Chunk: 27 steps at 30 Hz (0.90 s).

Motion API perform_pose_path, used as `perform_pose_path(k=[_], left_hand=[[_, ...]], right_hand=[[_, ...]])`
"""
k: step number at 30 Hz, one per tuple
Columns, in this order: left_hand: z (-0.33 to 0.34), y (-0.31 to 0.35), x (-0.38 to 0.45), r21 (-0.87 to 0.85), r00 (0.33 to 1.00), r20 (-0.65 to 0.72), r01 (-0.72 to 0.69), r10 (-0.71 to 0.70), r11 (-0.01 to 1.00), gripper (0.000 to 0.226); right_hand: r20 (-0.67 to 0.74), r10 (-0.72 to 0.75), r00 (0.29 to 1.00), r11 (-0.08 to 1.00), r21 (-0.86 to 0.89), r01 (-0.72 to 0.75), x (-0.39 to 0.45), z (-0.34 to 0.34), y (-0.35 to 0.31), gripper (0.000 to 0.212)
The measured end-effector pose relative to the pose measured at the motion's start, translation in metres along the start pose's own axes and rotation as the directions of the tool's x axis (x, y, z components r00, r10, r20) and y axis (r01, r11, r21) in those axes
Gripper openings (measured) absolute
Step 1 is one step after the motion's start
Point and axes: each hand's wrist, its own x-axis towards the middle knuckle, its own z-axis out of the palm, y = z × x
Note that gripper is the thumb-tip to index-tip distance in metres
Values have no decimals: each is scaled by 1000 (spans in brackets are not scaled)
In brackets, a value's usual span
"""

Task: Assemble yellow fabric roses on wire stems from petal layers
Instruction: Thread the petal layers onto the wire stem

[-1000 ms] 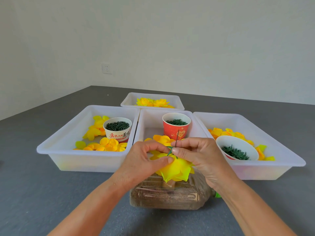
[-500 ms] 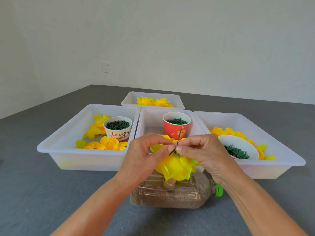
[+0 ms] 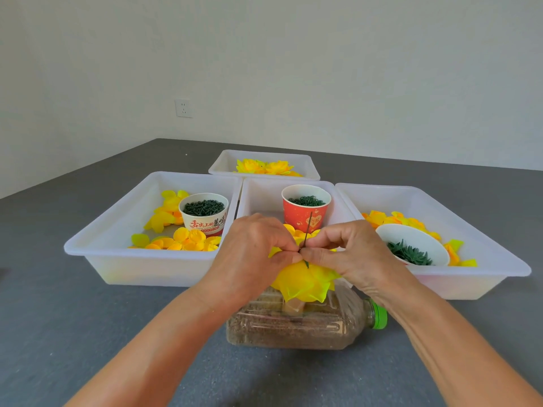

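Both hands (image 3: 299, 254) pinch the wire stem (image 3: 307, 230), seemingly above the rose (image 3: 302, 282).

The white paper cup (image 3: 203, 212) in the left tray (image 3: 117, 230) carries red Chinese print reading "舌尖上的美味", its last characters partly hidden. The red cup (image 3: 305, 208) bears a heart emblem; its characters are illegible.
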Motion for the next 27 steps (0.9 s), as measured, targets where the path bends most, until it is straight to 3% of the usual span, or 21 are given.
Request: perform_pose_path(k=[6, 10, 13, 16, 21, 27], left_hand=[[-6, 0, 0, 72, 993, 119, 5, -13, 997, 5], [-10, -1, 3, -5, 982, 135, 133, -131, 991, 8], [-10, -4, 4, -66, 973, 116, 209, -201, 976, 10], [-8, 0, 4, -153, 960, 145, 263, -241, 953, 6], [-5, 1, 6, -146, 954, 153, 282, -260, 948, 9], [-2, -1, 4, -120, 974, 119, 206, -192, 971, 5]], right_hand=[[24, 40, 999, 999, -1, -40, -3, 2, 3, 8], [41, 131, 991, 980, 149, -135, -4, -5, 3, 10], [-12, 109, 994, 984, 142, -106, -4, -4, 4, 11], [-35, 68, 997, 995, 76, -65, -5, -1, 3, 9], [-66, 0, 998, 1000, -27, -2, -4, 0, 8, 6], [-34, -217, 976, 938, -285, 198, -4, 2, 14, 7]])
